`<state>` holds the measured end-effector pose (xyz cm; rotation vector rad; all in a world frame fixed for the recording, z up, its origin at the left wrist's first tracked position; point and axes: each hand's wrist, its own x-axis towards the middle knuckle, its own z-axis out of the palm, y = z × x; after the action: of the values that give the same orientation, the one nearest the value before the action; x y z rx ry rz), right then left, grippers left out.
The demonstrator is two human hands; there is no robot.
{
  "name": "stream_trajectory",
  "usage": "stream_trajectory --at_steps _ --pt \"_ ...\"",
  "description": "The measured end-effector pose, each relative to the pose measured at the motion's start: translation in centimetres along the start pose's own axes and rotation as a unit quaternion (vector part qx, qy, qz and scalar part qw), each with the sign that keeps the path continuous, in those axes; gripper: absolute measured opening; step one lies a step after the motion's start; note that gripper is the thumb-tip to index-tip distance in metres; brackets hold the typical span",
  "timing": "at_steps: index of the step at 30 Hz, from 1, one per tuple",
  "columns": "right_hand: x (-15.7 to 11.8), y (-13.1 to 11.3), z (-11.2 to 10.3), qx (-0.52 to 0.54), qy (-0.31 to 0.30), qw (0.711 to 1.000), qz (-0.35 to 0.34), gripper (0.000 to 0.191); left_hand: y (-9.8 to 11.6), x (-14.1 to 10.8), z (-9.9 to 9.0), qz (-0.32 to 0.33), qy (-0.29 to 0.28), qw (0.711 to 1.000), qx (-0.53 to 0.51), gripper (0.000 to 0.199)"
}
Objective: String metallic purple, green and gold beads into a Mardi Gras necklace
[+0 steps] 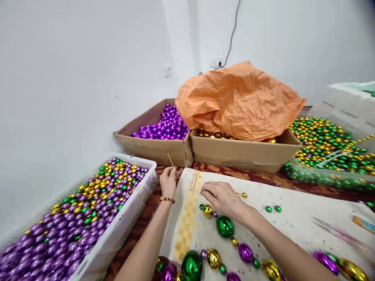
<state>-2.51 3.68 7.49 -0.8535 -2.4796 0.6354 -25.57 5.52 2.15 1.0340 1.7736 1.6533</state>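
Observation:
My left hand (168, 181), with a beaded bracelet at the wrist, pinches a thin stick (170, 159) upright beside the white basket's corner. My right hand (218, 195) is closed in a pinch over the pale cloth (263, 230), just above the end of a bead strand; what lies between its fingers is too small to make out. The strand has green, gold and purple beads, with a large green bead (225, 226) below the right hand. Another strand with a big green bead (191, 265) lies nearer. Two loose green beads (273, 209) and small gold beads (244, 195) rest beyond the right hand.
A white basket (99, 246) of mixed beads stands left. Behind are a cardboard box (152, 146) of purple beads and another (243, 154) under orange sheeting (240, 101). At right are a clear tub (325, 175) of beads, scissors (336, 230) and a blurred yellow-blue item (363, 224).

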Motion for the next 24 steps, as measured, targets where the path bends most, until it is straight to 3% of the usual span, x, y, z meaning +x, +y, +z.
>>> stream_trajectory --at_steps 4,6,8,13,19,24 --pt "0.6 -0.8 -1.9 0.033 -0.002 0.998 -0.050 0.020 3.7 -5.9 -0.9 0.009 -0.127 0.992 0.002 0.021" --pt "0.8 -1.5 -2.5 0.063 -0.004 0.996 -0.069 0.020 5.2 -8.7 -1.5 -0.024 -0.207 0.978 -0.020 0.022" --pt "1.0 -2.0 -2.7 0.097 -0.002 0.993 -0.073 0.020 5.8 -10.8 -1.9 -0.071 -0.231 0.969 -0.054 0.025" --pt "1.4 -1.9 -1.7 0.166 -0.001 0.985 -0.052 0.018 5.1 -13.4 -1.4 -0.153 -0.185 0.962 -0.133 0.025" --pt "1.3 -1.8 -1.5 0.100 0.037 0.994 0.012 0.016 5.2 -14.8 -1.1 -0.204 -0.175 0.951 -0.153 0.031" --pt "-1.9 1.3 -3.8 -0.026 0.076 0.982 0.169 0.021 3.6 -13.9 -0.1 -0.223 -0.080 0.965 -0.112 0.034"
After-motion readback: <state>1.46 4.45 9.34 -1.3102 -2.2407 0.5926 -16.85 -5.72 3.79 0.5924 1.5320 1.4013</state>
